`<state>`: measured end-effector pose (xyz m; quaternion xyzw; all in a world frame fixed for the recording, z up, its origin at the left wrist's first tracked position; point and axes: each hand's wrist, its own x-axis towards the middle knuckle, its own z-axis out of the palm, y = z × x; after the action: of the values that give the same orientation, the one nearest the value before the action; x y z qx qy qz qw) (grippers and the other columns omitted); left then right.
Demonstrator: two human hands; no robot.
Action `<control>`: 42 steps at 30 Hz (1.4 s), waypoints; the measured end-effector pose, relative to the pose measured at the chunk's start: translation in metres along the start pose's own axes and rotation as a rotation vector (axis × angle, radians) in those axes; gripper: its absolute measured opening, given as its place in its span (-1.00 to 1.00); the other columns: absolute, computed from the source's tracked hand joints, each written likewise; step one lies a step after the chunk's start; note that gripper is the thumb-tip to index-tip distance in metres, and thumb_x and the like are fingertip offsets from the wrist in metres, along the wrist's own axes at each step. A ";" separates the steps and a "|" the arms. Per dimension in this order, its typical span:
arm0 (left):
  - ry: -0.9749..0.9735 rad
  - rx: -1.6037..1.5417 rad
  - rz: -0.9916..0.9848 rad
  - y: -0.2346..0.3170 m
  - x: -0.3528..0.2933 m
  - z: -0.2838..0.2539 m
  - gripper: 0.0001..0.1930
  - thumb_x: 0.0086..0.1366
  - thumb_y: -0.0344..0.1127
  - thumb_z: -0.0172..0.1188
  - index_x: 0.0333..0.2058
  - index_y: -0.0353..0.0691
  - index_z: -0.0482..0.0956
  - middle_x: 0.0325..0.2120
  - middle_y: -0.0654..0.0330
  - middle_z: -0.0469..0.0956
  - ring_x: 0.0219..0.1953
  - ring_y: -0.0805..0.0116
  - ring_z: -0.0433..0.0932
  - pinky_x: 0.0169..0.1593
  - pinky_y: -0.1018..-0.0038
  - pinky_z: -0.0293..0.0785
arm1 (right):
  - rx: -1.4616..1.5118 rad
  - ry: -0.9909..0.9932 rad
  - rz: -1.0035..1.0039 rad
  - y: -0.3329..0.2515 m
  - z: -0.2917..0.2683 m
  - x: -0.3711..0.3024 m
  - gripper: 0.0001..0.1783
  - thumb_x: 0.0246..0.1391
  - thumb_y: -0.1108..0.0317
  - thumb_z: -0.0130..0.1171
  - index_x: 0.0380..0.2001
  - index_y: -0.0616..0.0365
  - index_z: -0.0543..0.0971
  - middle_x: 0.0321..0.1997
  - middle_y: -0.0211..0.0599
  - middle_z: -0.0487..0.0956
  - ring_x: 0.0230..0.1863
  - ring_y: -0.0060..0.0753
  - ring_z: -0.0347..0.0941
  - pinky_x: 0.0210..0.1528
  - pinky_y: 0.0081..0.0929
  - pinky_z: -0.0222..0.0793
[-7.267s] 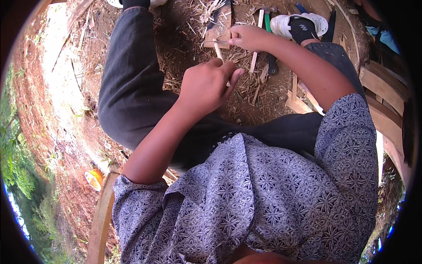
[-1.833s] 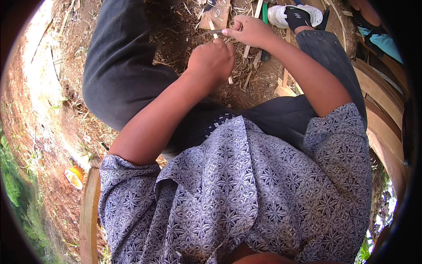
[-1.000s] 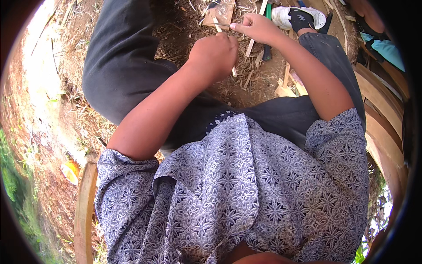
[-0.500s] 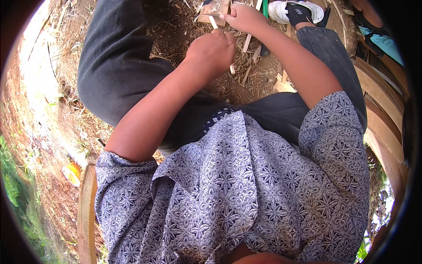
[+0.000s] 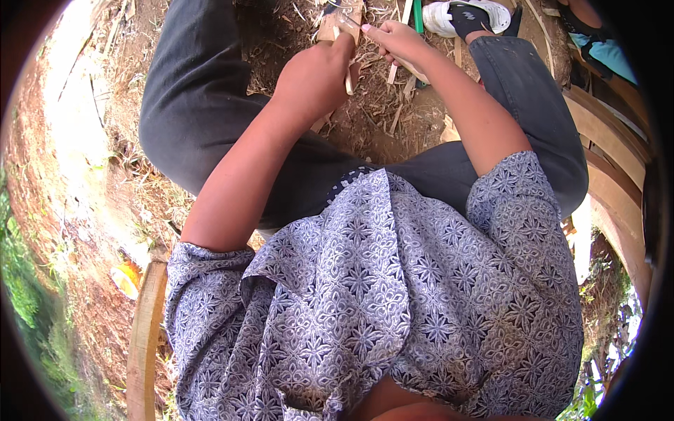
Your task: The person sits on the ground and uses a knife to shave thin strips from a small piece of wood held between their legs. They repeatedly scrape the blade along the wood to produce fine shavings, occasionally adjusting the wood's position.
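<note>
My left hand (image 5: 312, 81) is closed round a thin pale wooden strip (image 5: 349, 83). One end of the strip sticks out below the fingers and the other shows beyond the thumb, over a small wooden board (image 5: 328, 28) on the ground. Just to the right, my right hand (image 5: 401, 43) is closed on a knife. Its narrow grey blade (image 5: 351, 22) points left above the board, close to the strip's far end. Part of a pale handle (image 5: 415, 72) shows under that hand. Whether blade and strip touch, I cannot tell.
Wood shavings and split strips (image 5: 399, 105) litter the soil between my legs. A green object (image 5: 418, 17) lies beyond my right hand, near a white shoe (image 5: 439, 19). Curved planks (image 5: 607, 140) stand at the right, and a wooden beam (image 5: 144, 337) is at the left.
My left hand has moved left and slightly away from me with the strip. My right hand has shifted slightly right and nearer, its knife angled differently.
</note>
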<state>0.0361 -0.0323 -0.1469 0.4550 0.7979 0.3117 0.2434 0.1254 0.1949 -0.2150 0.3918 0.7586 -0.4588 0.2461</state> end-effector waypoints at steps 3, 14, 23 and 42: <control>0.151 -0.067 -0.003 -0.001 -0.005 -0.016 -0.70 0.28 -0.15 0.40 -0.17 -0.20 0.58 -0.38 -0.01 0.67 -0.30 -0.08 0.68 -0.23 0.16 0.58 | 0.145 -0.043 -0.011 0.025 -0.002 -0.020 -0.52 0.21 -0.05 0.35 -0.20 0.17 0.48 -0.43 -0.42 0.54 -0.47 -0.64 0.45 -0.45 -0.59 0.43; 0.452 -0.401 -0.185 -0.014 -0.010 -0.032 -0.76 0.44 -0.28 0.27 -0.12 -0.39 0.64 -0.34 0.15 0.71 -0.32 0.46 0.70 -0.19 0.56 0.58 | 0.389 -0.128 -0.101 0.016 0.015 -0.104 -0.42 0.37 0.30 0.02 0.40 0.15 0.27 0.05 -0.16 0.59 -0.38 -0.44 0.63 -0.43 -0.47 0.62; 0.347 -0.283 -0.056 0.024 0.024 -0.031 -0.76 0.44 -0.37 0.24 -0.05 -0.42 0.58 -0.17 0.03 0.73 -0.21 0.43 0.70 -0.07 0.53 0.60 | 0.371 0.075 -0.221 0.038 0.025 -0.111 -0.28 0.11 0.31 0.17 0.36 0.20 0.35 0.06 0.00 0.64 -0.34 -0.35 0.69 -0.26 -0.40 0.64; 0.605 0.153 0.126 0.089 0.063 -0.012 -0.85 0.39 -0.43 0.29 -0.19 -0.42 0.68 -0.48 0.19 0.67 -0.41 0.47 0.67 -0.24 0.56 0.59 | 0.568 0.220 -0.565 0.023 0.017 -0.143 -0.48 0.28 0.31 0.01 0.30 0.04 0.40 -0.26 -0.24 0.63 -0.28 -0.43 0.64 -0.13 -0.35 0.50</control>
<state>0.0497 0.0543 -0.0812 0.4071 0.8255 0.3864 -0.0595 0.2269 0.1335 -0.1293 0.2673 0.7013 -0.6547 -0.0896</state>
